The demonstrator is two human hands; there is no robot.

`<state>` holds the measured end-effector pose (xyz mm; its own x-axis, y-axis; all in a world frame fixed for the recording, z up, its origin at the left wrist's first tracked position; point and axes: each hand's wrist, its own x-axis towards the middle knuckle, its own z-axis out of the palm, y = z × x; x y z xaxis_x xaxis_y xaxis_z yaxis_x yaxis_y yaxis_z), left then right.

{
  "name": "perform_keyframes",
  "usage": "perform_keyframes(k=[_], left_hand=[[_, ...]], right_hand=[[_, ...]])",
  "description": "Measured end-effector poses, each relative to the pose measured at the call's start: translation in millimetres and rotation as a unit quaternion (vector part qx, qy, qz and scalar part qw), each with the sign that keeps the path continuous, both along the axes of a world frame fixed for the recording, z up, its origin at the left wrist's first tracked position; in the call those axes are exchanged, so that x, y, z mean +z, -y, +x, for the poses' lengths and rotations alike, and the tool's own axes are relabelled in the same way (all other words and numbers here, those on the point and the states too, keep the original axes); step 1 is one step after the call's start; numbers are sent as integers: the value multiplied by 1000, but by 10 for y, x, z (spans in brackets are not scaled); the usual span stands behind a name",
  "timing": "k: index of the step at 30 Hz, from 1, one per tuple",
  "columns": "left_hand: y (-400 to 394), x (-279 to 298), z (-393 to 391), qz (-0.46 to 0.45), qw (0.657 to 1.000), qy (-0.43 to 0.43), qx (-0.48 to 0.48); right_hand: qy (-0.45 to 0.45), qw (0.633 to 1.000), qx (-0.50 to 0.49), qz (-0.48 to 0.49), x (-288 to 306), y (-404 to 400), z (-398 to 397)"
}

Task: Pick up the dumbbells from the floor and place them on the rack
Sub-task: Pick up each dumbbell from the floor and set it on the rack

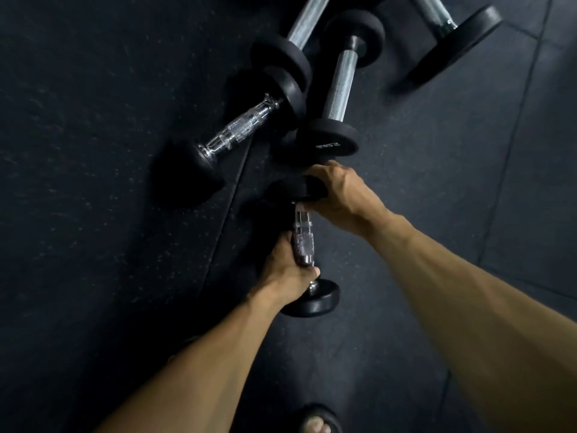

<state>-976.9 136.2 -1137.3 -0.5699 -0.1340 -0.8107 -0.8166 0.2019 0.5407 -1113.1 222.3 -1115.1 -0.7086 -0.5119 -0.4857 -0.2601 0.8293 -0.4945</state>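
A small dumbbell (303, 242) with a chrome knurled handle and black round heads is held lengthwise in front of me. My left hand (288, 270) grips its handle near the lower head. My right hand (335, 192) grips the far head from above. Several other dumbbells lie on the dark rubber floor beyond: one with a chrome handle (237, 129) at the left, one with a long grey handle (340, 85) just past my right hand, and two more at the top edge, one (307, 20) left and one (452, 35) right. No rack is in view.
The floor is black rubber matting (468, 182) with seams running diagonally. A foot in a dark sandal (317, 423) shows at the bottom edge. The scene is dim.
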Motion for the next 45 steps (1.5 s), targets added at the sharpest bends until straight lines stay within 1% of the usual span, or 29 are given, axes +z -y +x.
perform_keyframes(k=[2, 5, 10, 15, 21, 24, 28, 34, 38, 45], left_hand=[[74, 77, 40, 2, 1000, -2, -20], [196, 311, 121, -6, 999, -6, -50], [365, 974, 266, 9, 998, -13, -60], [522, 1899, 312, 14, 998, -36, -46], [680, 3066, 426, 7, 995, -95, -24], [782, 3675, 586, 1, 993, -119, -13], [944, 4420, 892, -22, 992, -123, 6], [1298, 5404, 1532, -48, 988, -138, 48], [1632, 5899, 2006, -71, 984, -142, 78], [2405, 6630, 3046, -108, 971, -175, 121]], right_hand=[[-7, 1000, -23, -11, 79, -56, 68], [-13, 998, -54, -28, 358, -112, 193], [-18, 993, -100, -61, 1133, -107, 343], [-23, 989, -112, -90, 2080, -61, 396], [-47, 982, -116, -142, 3296, 77, 503], [-60, 982, -100, -151, 3896, 175, 632], [-79, 980, -66, -172, 4649, 352, 876], [-103, 975, 8, -196, 5600, 812, 1361], [-105, 970, 43, -217, 6094, 1250, 1751], [-99, 958, 95, -253, 6747, 2233, 2673]])
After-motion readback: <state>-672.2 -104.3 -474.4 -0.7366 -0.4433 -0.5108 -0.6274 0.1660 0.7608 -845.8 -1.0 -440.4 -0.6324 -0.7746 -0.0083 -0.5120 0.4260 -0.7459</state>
